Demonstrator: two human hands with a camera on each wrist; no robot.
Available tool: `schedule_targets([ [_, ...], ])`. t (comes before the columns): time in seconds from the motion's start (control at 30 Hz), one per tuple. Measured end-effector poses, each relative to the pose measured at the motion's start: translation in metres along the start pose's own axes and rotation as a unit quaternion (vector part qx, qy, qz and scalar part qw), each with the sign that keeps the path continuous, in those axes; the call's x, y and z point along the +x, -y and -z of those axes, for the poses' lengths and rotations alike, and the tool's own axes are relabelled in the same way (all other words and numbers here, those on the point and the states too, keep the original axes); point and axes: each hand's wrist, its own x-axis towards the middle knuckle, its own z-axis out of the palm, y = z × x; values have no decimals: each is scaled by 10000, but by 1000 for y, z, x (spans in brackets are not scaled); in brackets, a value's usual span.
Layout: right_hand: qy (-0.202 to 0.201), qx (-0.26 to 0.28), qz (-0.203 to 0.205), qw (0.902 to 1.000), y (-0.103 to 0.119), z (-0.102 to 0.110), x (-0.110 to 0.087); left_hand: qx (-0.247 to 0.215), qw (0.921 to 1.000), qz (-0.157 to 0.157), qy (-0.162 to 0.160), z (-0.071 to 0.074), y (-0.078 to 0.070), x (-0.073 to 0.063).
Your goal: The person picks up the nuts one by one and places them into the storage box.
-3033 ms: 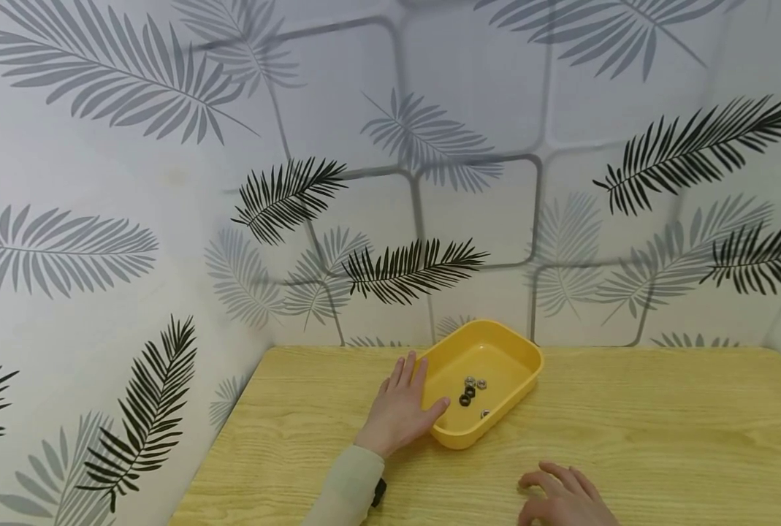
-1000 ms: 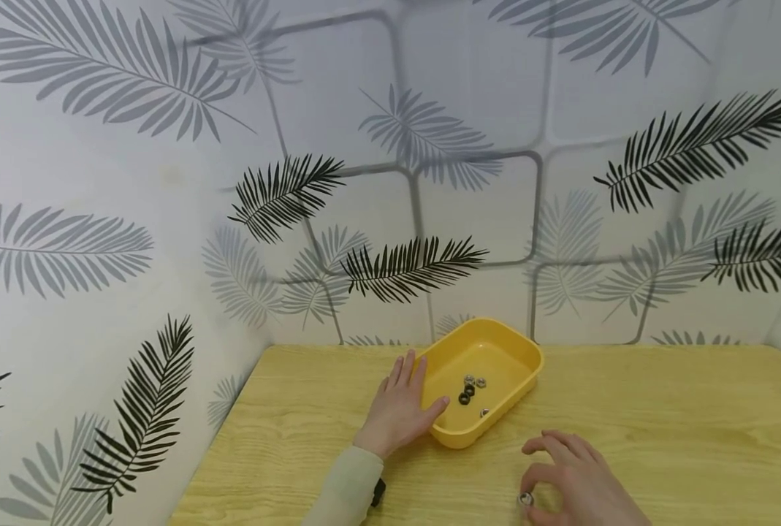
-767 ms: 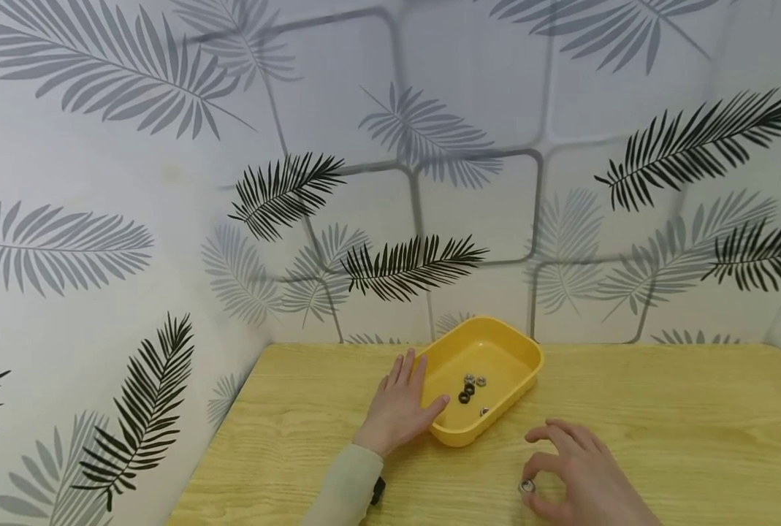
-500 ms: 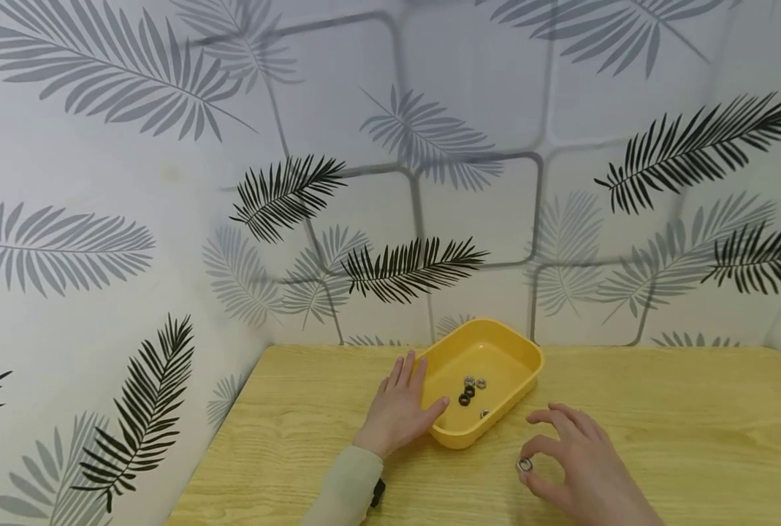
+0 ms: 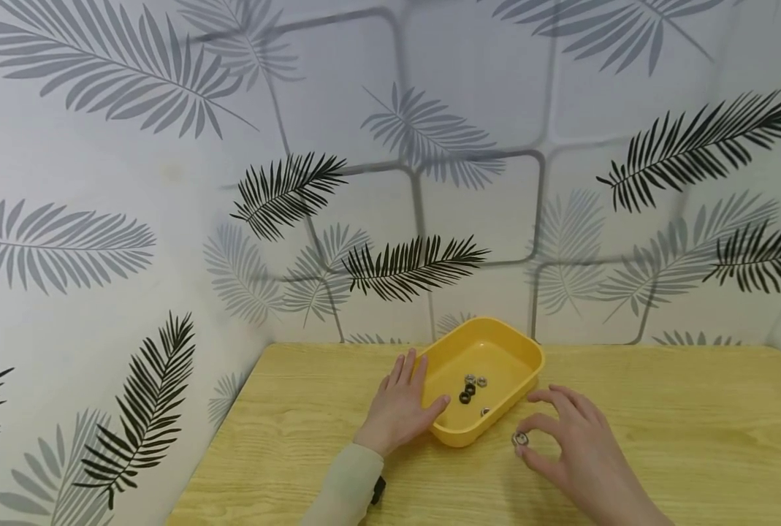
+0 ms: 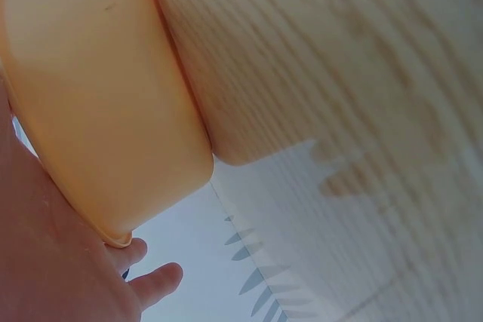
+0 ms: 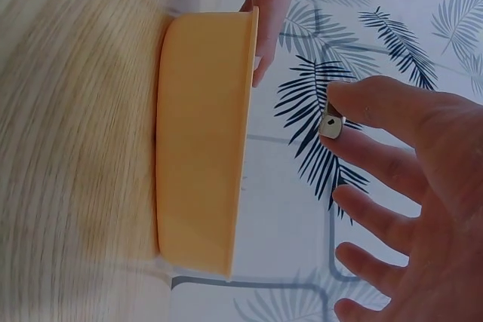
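Between thumb and index finger, my right hand (image 5: 584, 446) pinches a silver nut (image 5: 520, 438) just off the near right side of a yellow tray (image 5: 449, 437). In the right wrist view the nut (image 7: 330, 124) is seen edge-on at the fingertips, with the other fingers spread loosely. My left hand (image 5: 399, 409) rests on the tray's left rim, its fingers straight and its thumb over the edge. Inside the tray lie several nuts: dark ones (image 5: 465, 397) and silver ones (image 5: 482, 381), one of them partly hidden by the near wall.
The tray stands on a wood-grain table (image 5: 660, 424), close to its back edge. Behind rises a wall (image 5: 482, 212) with a leaf pattern. A black object (image 5: 378, 489) shows beside the left sleeve.
My right hand has come up from the table's front edge, now with a silver nut pinched in it, and moved toward the tray. The left hand and tray have stayed put.
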Motion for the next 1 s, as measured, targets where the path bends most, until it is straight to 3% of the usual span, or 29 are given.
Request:
schedule_targets([
  [0.43,-571,-40,171,9982,-6,-9,11,43,10000,3,-16,1,0,-1],
  [1.0,-931,86,38,9956,-9,-22,29,-33,10000,-4,-30,0,0,-1],
])
